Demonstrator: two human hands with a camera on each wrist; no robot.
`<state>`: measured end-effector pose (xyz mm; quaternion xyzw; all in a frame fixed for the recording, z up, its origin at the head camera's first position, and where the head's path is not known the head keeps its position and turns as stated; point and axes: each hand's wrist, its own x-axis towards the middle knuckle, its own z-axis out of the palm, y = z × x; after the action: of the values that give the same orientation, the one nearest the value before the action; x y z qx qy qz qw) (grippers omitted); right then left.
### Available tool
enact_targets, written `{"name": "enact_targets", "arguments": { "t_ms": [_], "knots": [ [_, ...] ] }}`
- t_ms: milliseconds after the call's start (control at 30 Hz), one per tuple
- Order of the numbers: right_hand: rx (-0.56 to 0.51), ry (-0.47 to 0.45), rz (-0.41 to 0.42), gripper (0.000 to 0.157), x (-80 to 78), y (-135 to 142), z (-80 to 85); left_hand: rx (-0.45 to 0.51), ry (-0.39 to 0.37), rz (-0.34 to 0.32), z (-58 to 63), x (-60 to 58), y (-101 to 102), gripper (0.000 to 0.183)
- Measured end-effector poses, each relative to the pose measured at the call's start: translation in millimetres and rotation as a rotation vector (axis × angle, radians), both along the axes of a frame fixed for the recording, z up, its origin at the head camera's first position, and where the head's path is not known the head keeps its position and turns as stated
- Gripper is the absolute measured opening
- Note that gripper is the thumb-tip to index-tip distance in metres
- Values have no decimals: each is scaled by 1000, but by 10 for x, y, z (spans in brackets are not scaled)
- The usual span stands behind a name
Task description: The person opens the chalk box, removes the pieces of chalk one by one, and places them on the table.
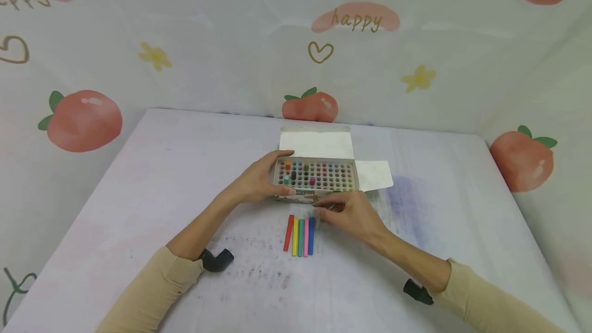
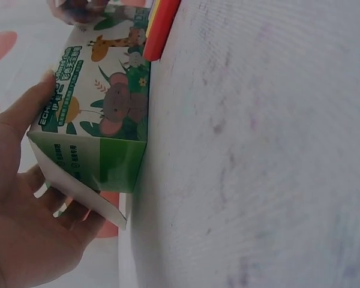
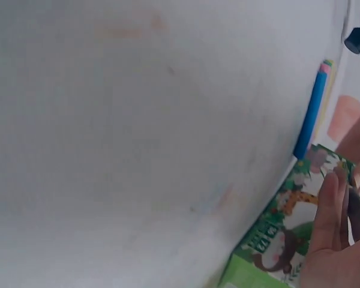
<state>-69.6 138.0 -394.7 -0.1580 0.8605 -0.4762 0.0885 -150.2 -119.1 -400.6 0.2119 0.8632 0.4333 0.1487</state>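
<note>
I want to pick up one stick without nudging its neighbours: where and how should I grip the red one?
Likely best near its closer end, coming from above and the left, pinching across its narrow width. The red stick lies flat at the row's left end, slanted so its closer end splays away from the yellow stick.

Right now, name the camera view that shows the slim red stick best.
The head view: the slim red stick lies whole and uncovered there. The left wrist view shows one end, larger but cropped; the right wrist view shows none of it.
</note>
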Motion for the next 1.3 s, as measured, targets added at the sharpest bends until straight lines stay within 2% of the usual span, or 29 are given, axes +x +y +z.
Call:
{"name": "enact_targets", "arguments": {
  "t_ms": [267,600,933,1300],
  "knots": [
    [-21,39,-3,13,-37,46,91,-10,-7,-6,6,39,20,94],
    [-5,133,-37,12,-178,58,208,-17,4,-6,23,20,18,93],
    [-16,178,-58,13,-286,53,237,-24,11,-4,19,7,21,94],
    [-20,170,-19,19,-415,15,217,-35,13,11,17,17,-3,93]
  ]
}}
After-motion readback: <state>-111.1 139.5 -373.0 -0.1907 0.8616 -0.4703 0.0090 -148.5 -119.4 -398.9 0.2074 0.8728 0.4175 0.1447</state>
